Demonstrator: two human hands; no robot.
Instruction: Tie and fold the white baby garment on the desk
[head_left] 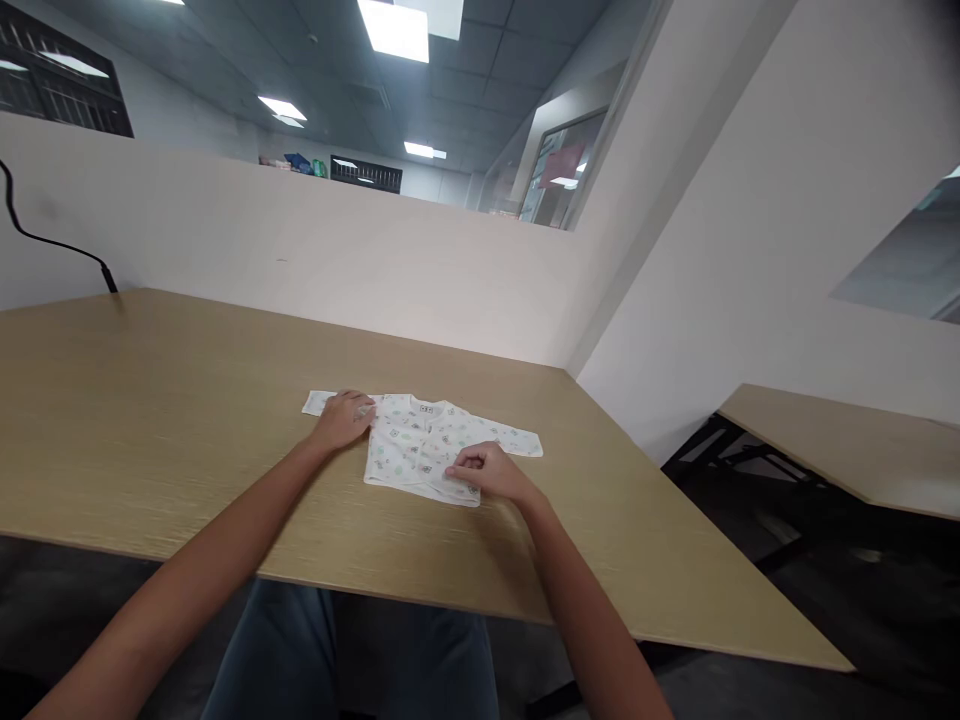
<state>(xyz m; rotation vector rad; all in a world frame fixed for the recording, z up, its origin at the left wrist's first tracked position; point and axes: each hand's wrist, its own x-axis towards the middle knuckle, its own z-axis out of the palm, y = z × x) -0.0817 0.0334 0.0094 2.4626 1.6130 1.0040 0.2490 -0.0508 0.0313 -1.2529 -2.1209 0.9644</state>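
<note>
White shirt [405, 450], small and long-sleeved, lies spread out on the wooden table [225, 430], near the middle of the side where the person sits, collar toward the low wall [337, 250]. Its scattered print is too small to make out beyond pale green spots and little dark figures, and the mark inside the collar cannot be read. The left hand [345, 420] rests palm down, loosely extended, across the left sleeve [318, 402] near the shoulder, covering that stretch so only the cuff end shows beyond it. The right hand [491, 472] is above the lower right corner, its fingers bent and the thumb drawn in near them; whether cloth is caught between them I cannot tell. It hides part of the shirt's side, while the right sleeve [517, 440] reaches out past it. Both forearms run off the bottom of the view, and the tabletop cuts off the legs in jeans [277, 650]. At far left, a black cable [56, 242] leaves the frame; the second table [840, 440] is cropped at the right, its underside lost in shadow.
</note>
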